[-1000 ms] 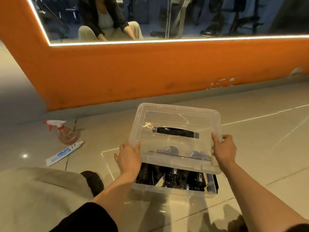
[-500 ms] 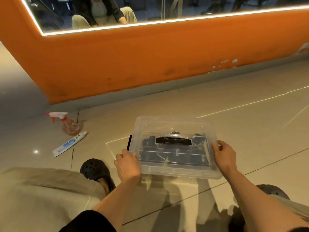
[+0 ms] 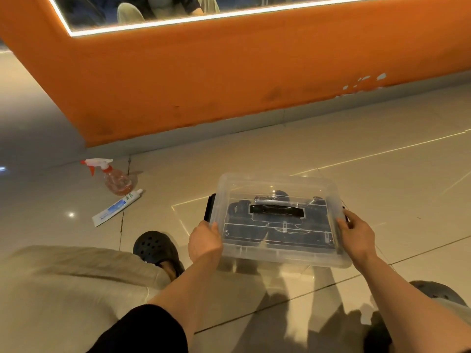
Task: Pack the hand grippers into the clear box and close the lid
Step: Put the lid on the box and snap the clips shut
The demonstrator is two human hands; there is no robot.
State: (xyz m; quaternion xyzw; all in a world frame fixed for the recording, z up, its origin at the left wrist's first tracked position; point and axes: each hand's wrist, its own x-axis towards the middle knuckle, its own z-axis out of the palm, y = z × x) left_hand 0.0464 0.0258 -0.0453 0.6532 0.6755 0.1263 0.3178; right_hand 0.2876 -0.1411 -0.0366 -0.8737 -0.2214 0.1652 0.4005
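From my remote seat, I saw the clear box [image 3: 277,253] sitting on the tiled floor [image 3: 356,154], just in front of the person's knees. Its lid [image 3: 280,184] lay flat over the top, with the black carry handle [image 3: 277,209] across the middle. Through the clear plastic the hand grippers [image 3: 237,208] showed as a dark jumble inside; I could not tell how many there were.

The left hand [image 3: 205,242] was at the box's near left corner, its fingers [image 3: 214,229] curled over the lid's edge, grasping it. A black latch [image 3: 209,207] stood out from the box's left side just beyond that hand. The right hand [image 3: 355,234] was at the right edge of the lid, thumb on top and fingers wrapped around the rim, grasping it as well.

Well to the left of the box, a spray bottle [image 3: 116,178] with a red-and-white trigger lay on the floor, and a toothpaste tube [image 3: 117,208] lay just beside it. A black perforated clog [image 3: 155,248] was near the left forearm, and an orange wall [image 3: 229,80] ran behind everything.
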